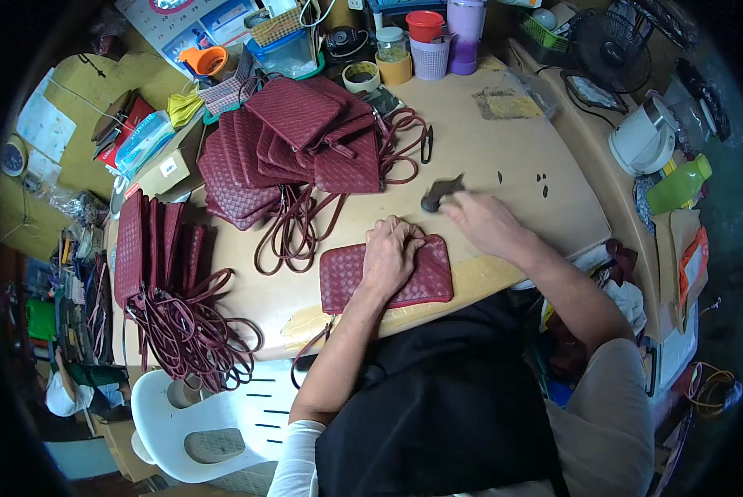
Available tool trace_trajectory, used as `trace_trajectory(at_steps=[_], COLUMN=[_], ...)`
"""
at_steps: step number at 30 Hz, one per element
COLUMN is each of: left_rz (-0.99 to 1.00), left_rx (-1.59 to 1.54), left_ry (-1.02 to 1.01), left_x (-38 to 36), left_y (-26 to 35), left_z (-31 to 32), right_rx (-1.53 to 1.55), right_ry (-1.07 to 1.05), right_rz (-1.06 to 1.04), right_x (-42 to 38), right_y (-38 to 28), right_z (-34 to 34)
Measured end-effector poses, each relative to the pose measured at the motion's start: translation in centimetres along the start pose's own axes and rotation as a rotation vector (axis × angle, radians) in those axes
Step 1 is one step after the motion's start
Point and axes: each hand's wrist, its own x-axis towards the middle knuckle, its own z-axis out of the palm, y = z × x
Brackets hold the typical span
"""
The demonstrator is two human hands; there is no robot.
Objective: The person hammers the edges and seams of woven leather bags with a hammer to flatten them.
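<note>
A burgundy woven leather pouch (345, 277) lies flat near the front edge of the table, its strap hanging down at the lower left. My left hand (392, 255) rests on the middle of it, fingers curled and closed against the leather. Beyond the pouch, to the right, my right hand (480, 222) is closed at the edge of a crumpled dark grey cloth (443, 191), which has a rounded dark end at its left. The fingertips there are partly hidden and slightly blurred.
Similar pouches (293, 112) lie in a fanned pile at the back left, straps trailing. More pouches (144, 248) stand at the left edge above bundled straps (197, 335). Black snips (427, 144) lie behind the cloth. A white plastic chair (160, 414) stands below left.
</note>
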Motion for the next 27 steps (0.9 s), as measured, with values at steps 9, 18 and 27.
trace_trajectory(at_steps=[9, 18, 27], left_rz=[-0.099, 0.073, 0.102], left_rx=[-0.023, 0.037, -0.188], left_ry=[0.048, -0.105, 0.029], left_x=[0.0, 1.1, 0.9], left_y=[-0.1, 0.3, 0.8], left_z=[-0.1, 0.7, 0.4], right_rx=[-0.228, -0.278, -0.405], right_ry=[-0.075, 0.181, 0.588], right_rz=[-0.17, -0.114, -0.375], right_x=[0.9, -0.1, -2.7], right_y=[-0.5, 5.7, 2.0], right_z=[0.0, 3.0, 4.1])
